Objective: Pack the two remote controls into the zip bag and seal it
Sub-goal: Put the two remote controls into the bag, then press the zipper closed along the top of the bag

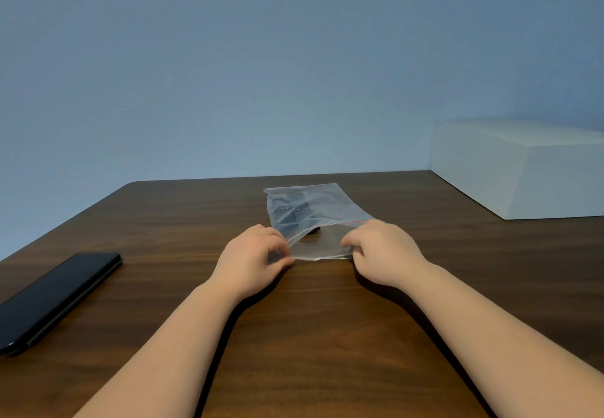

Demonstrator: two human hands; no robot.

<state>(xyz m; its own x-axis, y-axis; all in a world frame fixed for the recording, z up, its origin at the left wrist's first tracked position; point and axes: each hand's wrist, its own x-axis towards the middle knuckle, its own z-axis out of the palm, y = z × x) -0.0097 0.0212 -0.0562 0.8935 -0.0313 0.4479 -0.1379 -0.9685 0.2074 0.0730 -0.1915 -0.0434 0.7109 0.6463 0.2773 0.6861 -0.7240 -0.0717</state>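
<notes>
A plain blue-grey wall [261,58] fills the upper half of the view. Below it runs a dark wood-grain counter [310,336] with a rounded far-left corner. A white box [523,169] sits at the counter's far right, against the wall. A long black remote control [55,300] lies flat near the left edge, well apart from both hands.

The zip bag [313,218] is clear plastic, lying flat near the middle of the counter with its mouth toward the person and a thin red line across it near the opening. A dark shape shows through the plastic in the far half, with one dark end poking out near the red line; its details are too blurred to tell.

The left hand [251,257] pinches the near left corner of the bag's mouth, its grip clenched on the plastic. The right hand [382,251] grasps the near right corner, fingers curled onto the plastic. The bag stretches between the two hands and away from them.
</notes>
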